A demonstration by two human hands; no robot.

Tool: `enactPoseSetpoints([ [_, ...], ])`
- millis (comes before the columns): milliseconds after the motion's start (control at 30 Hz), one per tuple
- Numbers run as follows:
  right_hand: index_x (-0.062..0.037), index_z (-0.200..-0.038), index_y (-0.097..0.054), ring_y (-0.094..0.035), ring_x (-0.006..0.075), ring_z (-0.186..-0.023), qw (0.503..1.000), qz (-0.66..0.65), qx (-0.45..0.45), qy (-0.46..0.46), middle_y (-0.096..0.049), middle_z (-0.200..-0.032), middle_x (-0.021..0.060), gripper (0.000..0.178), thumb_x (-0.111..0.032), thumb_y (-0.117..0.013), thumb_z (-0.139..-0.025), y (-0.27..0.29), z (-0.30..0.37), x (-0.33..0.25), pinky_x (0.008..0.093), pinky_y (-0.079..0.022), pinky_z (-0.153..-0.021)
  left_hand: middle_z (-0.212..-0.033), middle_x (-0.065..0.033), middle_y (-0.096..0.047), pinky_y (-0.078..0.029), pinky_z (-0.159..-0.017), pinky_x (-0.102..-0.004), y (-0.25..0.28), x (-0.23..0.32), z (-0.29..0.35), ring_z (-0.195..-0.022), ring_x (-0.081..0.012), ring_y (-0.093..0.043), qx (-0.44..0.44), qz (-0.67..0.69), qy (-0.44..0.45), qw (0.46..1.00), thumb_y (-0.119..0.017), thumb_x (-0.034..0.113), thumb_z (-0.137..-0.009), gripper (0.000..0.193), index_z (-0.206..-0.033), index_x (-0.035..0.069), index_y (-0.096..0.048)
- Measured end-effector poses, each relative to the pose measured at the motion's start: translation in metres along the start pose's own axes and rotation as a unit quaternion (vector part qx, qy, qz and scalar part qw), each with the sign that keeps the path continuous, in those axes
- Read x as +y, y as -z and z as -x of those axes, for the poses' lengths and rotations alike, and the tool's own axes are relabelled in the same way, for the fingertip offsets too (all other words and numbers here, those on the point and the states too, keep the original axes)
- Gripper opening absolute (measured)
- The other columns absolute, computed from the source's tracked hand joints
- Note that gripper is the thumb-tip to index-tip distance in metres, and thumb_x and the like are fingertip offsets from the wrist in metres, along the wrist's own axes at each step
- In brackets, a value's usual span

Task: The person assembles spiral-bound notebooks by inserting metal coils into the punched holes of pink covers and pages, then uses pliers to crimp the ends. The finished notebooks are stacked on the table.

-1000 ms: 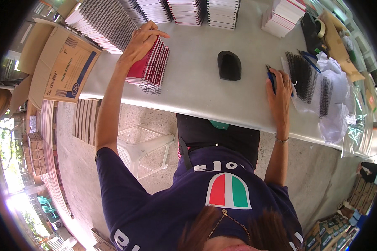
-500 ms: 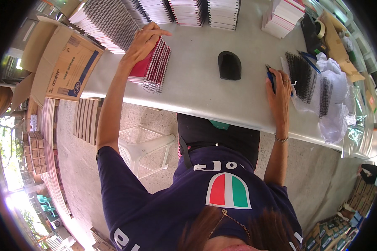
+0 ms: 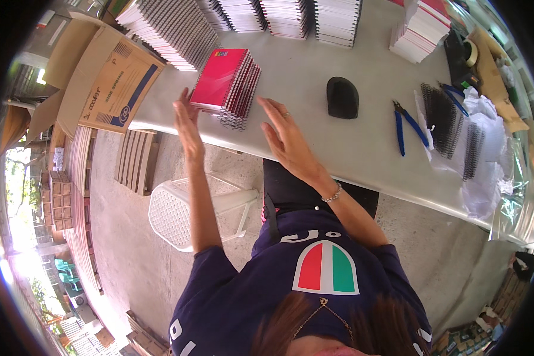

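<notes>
One left hand (image 3: pixel 188 127) and one right hand (image 3: pixel 293 145), both unclenched with fingers extended, flank a stack of red spiral notebooks (image 3: pixel 219 77) on a pale surface (image 3: pixel 291 77). Whether the left touches the stack's near corner cannot be told; the right is just beside its coiled edge. Rightward of the hands lie a black rounded object (image 3: pixel 342 98), blue-handled cutters (image 3: pixel 422 135) and black spiral coils (image 3: pixel 442 118); left of them stands a cardboard box (image 3: pixel 121 89).

White stool (image 3: pixel 169 216) — wooden pallet (image 3: pixel 136 161) — green chairs (image 3: pixel 67 274)
</notes>
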State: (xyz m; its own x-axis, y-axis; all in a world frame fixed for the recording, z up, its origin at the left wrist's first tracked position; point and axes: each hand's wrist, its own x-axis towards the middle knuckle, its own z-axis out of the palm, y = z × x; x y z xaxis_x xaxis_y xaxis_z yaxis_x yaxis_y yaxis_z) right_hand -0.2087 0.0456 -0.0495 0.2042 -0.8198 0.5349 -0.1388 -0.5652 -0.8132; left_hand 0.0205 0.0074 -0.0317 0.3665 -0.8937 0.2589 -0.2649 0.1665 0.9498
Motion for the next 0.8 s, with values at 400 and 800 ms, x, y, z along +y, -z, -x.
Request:
enactPoseSetpoints([
  [400, -0.0047, -0.152, -0.030, -0.049, 0.0282, -0.119, 0.965, 0.250, -0.056, 0.054, -0.045, -0.144, 0.0111, 0.068, -0.006, -0.057, -0.089, -0.024, 0.007, -0.001, 0.0426, -0.038, -0.103, -0.137, -0.0172, -0.052, -0.033, -0.111, -0.0352, -0.015, -0.030, 0.027, -0.129, -0.0232, -0.048, 0.055, 0.036, -0.038, 0.997, -0.046, 0.034, -0.105, 0.054, -0.140, -0.007, -0.045],
  [800, -0.0052, -0.153, -0.028, -0.047, 0.0291, -0.119, 0.960, 0.268, -0.070, 0.044, -0.041, -0.149, 0.0111, 0.076, -0.004, -0.061, -0.084, -0.028, 0.009, -0.003, 0.0423, -0.037, -0.102, -0.134, -0.0144, -0.055, -0.034, -0.110, -0.0347, -0.008, -0.027, 0.030, -0.128, -0.0216, -0.048, 0.029, 0.052, -0.038, 0.998, -0.049, 0.034, -0.104, 0.053, -0.138, -0.007, -0.047],
])
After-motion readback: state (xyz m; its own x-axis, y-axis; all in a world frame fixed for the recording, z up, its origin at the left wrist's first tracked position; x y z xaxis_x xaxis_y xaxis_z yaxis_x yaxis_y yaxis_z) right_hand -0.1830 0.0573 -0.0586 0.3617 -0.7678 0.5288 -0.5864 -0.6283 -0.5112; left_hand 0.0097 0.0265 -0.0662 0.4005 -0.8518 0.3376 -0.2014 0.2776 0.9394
